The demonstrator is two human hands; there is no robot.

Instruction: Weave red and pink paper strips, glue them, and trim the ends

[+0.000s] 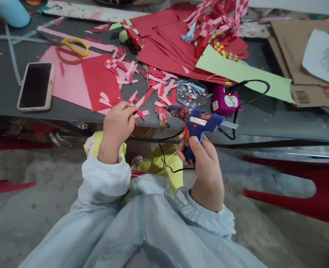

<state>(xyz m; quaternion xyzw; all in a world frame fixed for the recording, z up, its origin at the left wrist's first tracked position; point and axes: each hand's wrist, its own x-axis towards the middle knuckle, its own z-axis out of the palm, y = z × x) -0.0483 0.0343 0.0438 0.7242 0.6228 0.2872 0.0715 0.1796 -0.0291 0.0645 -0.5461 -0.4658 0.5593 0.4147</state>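
My right hand (202,152) is wrapped round the handle of a blue hot glue gun (199,126), whose nozzle points left over the table's front edge. A clear glue stick (230,124) pokes out of its back, and a small red light glows on its side. To the left, my left hand (119,121) has its fingers pinched together near the table edge, at the red and pink paper scraps (142,104). Whatever lies between those fingertips is too small or hidden to make out. Just behind the glue gun sits a clear dish (191,93) of small beads and blue bits.
A phone (37,86) and scissors (73,50) lie at the left by pink and red sheets (101,80). Stacked red paper (164,44) fills the back. A purple power adapter (225,99) feeds a black cord. Cardboard (293,52) lies right. Red stools (318,182) stand below.
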